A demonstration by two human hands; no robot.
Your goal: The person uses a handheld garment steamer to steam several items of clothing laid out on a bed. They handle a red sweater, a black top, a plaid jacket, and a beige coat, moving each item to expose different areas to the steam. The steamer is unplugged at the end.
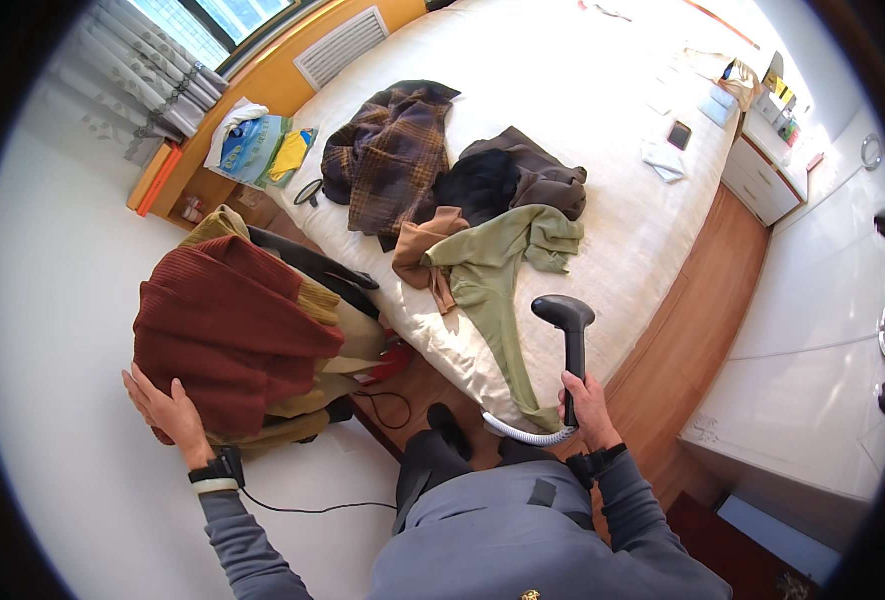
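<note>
My right hand [592,412] is wrapped around the handle of a black garment steamer head [565,311], held upright in front of the bed. From the handle's base a white corrugated hose [525,433] curves away to the left. My left hand [169,416] rests with spread fingers against the lower left edge of a rust-red ribbed knit sweater [225,322]. That sweater lies draped over a pile with a mustard garment [315,302] and a black garment [315,262] beneath it. What supports the pile is hidden.
On the bed [637,255] lie a green top [480,270], a brown garment [424,244], a plaid shirt [397,157] and dark clothes [480,184]. A phone [679,135] sits farther back. A black cord [390,409] crosses the floor. White cabinets [810,300] line the right.
</note>
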